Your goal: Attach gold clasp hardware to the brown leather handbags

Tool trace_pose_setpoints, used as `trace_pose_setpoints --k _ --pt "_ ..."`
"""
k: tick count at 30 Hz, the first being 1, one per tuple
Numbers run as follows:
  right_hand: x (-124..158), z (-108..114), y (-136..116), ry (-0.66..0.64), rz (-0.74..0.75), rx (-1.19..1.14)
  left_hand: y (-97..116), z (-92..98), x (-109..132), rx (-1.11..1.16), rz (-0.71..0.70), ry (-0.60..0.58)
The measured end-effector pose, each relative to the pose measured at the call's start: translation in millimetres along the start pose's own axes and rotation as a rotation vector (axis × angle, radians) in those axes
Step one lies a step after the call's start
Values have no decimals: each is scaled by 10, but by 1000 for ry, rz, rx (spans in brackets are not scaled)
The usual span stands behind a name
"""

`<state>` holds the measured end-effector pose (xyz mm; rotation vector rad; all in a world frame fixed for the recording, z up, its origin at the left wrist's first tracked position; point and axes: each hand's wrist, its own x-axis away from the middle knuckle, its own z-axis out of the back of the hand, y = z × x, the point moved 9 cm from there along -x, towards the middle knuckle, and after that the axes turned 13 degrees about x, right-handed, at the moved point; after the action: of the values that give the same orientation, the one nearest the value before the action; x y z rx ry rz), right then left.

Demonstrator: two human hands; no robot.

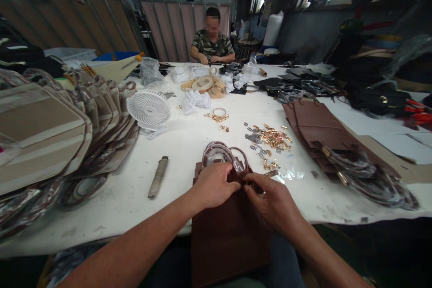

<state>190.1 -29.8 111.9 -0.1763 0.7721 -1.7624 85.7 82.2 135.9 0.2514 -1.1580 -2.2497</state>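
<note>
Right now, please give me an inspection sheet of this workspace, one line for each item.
Surface: white table, marked and stained near the front edge.
Job's things: brown bag with plastic-wrapped handles, at the near table edge.
Clutter: pile of gold metal fittings; stack of brown panels at right; beige bags at left; small white fan; a wrapped tool.
Hands: left hand and right hand both grip the bag's top edge.
Cables: nothing seen.
Surroundings: a person sits working at the far end; windows at upper right; ceiling strip lights.
</note>
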Motion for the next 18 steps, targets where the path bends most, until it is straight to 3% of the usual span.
trace_pose_setpoints --k 9,13,18 --pt "-36 -25 -76 -111 38 45 -20 -61 12 -60 12 1" --pt "-53 -18 45 -82 -88 -81 33 -31 29 -107 -16 11" --pt "-116 -12 81 -145 -163 -206 122 -67 54 -79 -60 -97"
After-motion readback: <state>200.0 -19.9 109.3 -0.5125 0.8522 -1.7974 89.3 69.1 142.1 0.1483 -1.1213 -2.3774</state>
